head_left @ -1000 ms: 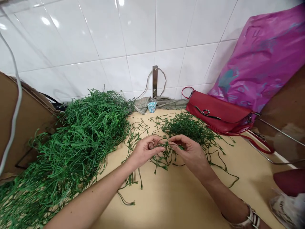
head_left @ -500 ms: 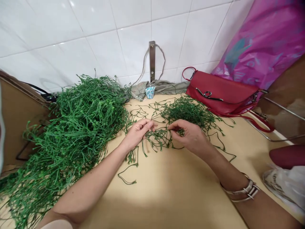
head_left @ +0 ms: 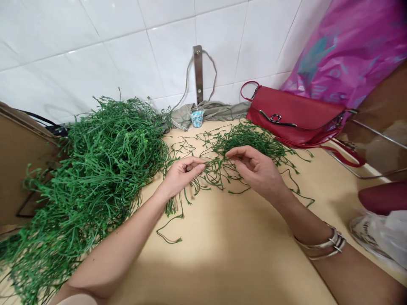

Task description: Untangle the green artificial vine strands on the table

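My left hand is closed in a pinch at the end of a thin green strand with frayed-looking tips. Facing it, my right hand has thumb and forefinger apart, close to the other strands, and I see nothing gripped in it. Loose green strands lie under and between both hands. A big tangled heap of green strands spreads to the left, while a smaller pile of strands sits just behind my right hand. One bent single strand rests on the table nearer to me.
The tan table meets a white tiled wall. Along it are a grey cloth, a small clear cup with blue and white bits and a red handbag. A purple plastic bag stands behind; cardboard is at left.
My right thumb and forefinger have parted from a pinch. My left hand has turned slightly, fingers stretched further right. The view has shifted a little.
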Motion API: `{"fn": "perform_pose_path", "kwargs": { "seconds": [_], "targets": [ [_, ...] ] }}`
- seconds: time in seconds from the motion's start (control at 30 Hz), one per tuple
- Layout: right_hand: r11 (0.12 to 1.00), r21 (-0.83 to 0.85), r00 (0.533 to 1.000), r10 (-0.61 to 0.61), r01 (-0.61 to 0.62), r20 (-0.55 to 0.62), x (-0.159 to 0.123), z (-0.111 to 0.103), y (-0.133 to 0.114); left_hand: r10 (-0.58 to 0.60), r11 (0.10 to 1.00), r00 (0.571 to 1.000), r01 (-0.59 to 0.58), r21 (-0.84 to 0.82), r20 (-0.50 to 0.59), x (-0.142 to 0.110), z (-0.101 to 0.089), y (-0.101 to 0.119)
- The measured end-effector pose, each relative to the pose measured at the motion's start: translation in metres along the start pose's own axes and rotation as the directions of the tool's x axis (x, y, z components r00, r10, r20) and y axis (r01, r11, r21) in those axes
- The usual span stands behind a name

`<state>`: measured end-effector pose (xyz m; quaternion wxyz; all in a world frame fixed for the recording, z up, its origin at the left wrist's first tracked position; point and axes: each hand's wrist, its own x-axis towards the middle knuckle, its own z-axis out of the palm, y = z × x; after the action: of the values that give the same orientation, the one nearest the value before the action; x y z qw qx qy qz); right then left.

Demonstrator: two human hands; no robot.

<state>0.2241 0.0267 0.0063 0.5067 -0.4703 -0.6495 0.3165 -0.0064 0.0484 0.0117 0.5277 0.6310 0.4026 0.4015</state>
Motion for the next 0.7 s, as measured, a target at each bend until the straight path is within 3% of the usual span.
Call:
{"fn": "perform_pose_path", "kwargs": {
  "seconds": [0.17,0.27,0.4,0.53,0.6,0.7],
  "targets": [
    [0.958,-0.194,0.976,-0.219,0.211,-0.017,-0.001,-0.001,-0.009,0.036,0.997,0.999,-0.034,0.076,-0.021,-0.001,0.000,0.001],
    [0.940,-0.241,0.970,-0.242,0.241,0.028,-0.002,0.003,-0.008,0.038,0.994,0.999,-0.037,0.103,-0.004,-0.001,0.000,-0.001],
    [0.951,-0.249,0.982,-0.186,0.184,0.017,-0.005,0.013,-0.006,0.015,0.992,1.000,-0.018,0.123,0.027,-0.001,0.000,0.000],
    [0.919,-0.383,0.989,-0.130,0.094,-0.069,-0.005,0.013,-0.005,0.012,0.980,0.993,-0.035,0.197,0.116,-0.006,0.004,0.009],
    [0.893,-0.450,0.984,-0.068,-0.014,-0.165,0.000,0.002,0.002,0.021,0.979,0.988,-0.052,0.197,0.155,-0.010,0.007,0.016],
    [0.885,-0.438,0.928,-0.021,-0.156,-0.371,0.011,-0.022,0.014,0.032,0.989,0.990,-0.051,0.139,0.138,-0.014,0.010,0.022]
  ]
}}
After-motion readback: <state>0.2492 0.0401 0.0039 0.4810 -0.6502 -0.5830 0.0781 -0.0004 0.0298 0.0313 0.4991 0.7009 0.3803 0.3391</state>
